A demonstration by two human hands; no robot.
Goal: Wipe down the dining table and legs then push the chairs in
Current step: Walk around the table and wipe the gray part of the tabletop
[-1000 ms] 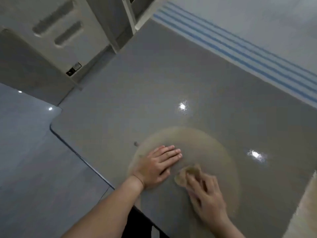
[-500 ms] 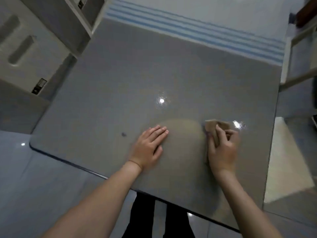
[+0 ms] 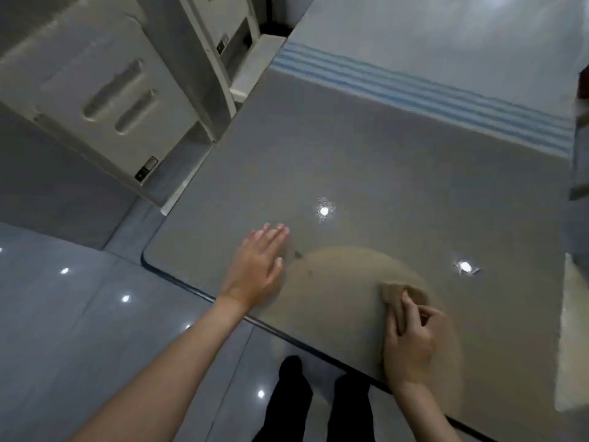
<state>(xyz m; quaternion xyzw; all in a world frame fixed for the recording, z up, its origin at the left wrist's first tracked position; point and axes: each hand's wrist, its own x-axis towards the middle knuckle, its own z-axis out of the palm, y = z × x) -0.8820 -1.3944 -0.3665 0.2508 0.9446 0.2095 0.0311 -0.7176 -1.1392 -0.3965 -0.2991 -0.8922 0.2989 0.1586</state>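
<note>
The glossy grey dining table (image 3: 366, 161) fills the middle of the view, its front edge running from left down to the lower right. My left hand (image 3: 258, 269) lies flat on the top near the front left corner, fingers straight. My right hand (image 3: 411, 339) holds a tan cloth (image 3: 398, 295) against the table near the front edge, fingers curled over it. A small dark speck (image 3: 298, 254) sits on the surface just right of my left fingers.
A white chair (image 3: 105, 90) stands off the table's left side, and a second white chair (image 3: 236, 39) at the far left corner. A blue-striped band (image 3: 430, 90) runs along the table's far edge. Shiny grey floor tiles (image 3: 63, 314) lie to the left.
My right hand has slid the cloth back toward the front edge. My left hand moved left along the table, past the dark speck. The view swung round.
</note>
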